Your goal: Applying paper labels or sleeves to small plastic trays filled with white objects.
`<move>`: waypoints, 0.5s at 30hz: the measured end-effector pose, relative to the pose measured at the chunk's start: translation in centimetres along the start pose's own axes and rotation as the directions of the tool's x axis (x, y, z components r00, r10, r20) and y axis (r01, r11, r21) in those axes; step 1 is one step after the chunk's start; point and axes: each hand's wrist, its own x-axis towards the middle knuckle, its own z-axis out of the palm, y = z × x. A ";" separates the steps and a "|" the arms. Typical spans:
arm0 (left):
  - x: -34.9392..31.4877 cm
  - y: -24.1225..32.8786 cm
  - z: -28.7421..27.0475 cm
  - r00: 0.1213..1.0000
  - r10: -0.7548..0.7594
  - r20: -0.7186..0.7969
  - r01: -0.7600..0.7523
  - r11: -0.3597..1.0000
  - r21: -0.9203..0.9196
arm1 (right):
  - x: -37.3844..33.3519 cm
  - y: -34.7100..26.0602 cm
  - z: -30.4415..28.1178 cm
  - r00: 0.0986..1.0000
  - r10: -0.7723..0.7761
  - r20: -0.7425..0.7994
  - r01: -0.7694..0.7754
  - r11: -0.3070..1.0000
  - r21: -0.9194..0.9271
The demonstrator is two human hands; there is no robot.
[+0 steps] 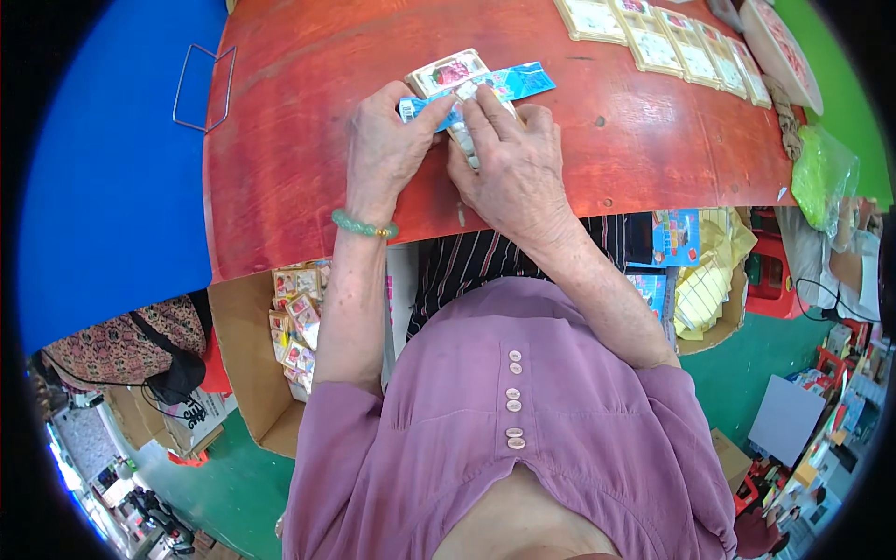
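A small shallow pack (448,73) with a cream rim lies on the red table in front of me, a pink-red picture or piece at its far end and small white pieces at its near end. Across its middle runs a blue printed strip (523,81), its right end sticking out past the pack. My left hand (390,140), a green bead bracelet at the wrist, pinches the strip's left end against the pack. With fingertips pressed on the strip and thumb along the pack's near side, my right hand (511,154) grips the pack. The fingers hide part of it.
Several similar packs (658,42) lie in a row at the far right, beside a pale basin (779,56) and a green plastic bag (821,177). Below the table edge, a cardboard box (247,355) holds several packs. A blue surface (121,168) adjoins the table's left.
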 end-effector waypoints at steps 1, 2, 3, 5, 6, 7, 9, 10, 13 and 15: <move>-0.2 -0.3 0.0 1.000 -0.007 -0.009 0.007 1.000 -0.002 | -0.1 -0.1 0.0 1.000 -0.008 -0.012 0.008 1.000 0.013; -0.4 -0.8 0.1 1.000 -0.025 -0.018 0.022 0.987 -0.160 | -0.2 -0.2 -0.1 1.000 -0.016 -0.007 0.016 1.000 0.018; -0.6 -1.2 0.2 0.999 -0.041 -0.026 0.031 0.949 -0.313 | 0.0 -0.4 -0.4 1.000 -0.019 -0.009 0.019 1.000 0.021; -1.0 -1.6 0.3 0.996 -0.022 -0.087 -0.004 0.956 -0.293 | 0.2 -0.9 -0.6 1.000 -0.029 -0.009 0.029 0.999 0.030; -1.2 -1.7 0.4 0.991 0.005 -0.135 -0.041 0.962 -0.269 | 0.2 -1.1 -0.6 0.999 -0.034 -0.025 0.035 0.999 0.039; -1.4 -1.8 0.4 0.990 0.003 -0.140 -0.041 0.962 -0.268 | 0.2 -1.2 -0.6 0.998 -0.037 -0.042 0.039 0.998 0.047; -1.8 -1.9 0.4 0.994 -0.053 -0.097 -0.016 0.798 -0.603 | 0.2 -1.4 -0.6 0.997 -0.050 -0.054 0.054 0.996 0.065; -2.0 -1.9 0.4 0.994 -0.053 -0.098 -0.017 0.798 -0.602 | 0.2 -1.4 -0.6 0.996 -0.059 -0.067 0.064 0.995 0.079; -2.4 -1.8 0.1 0.997 -0.049 -0.063 -0.012 0.689 -0.725 | 0.1 -1.6 -1.3 0.996 -0.061 -0.060 0.069 0.989 0.130; -2.5 -2.1 0.1 0.995 -0.030 -0.099 -0.050 0.694 -0.718 | -0.1 -1.4 -1.6 0.997 -0.051 -0.057 0.059 0.988 0.145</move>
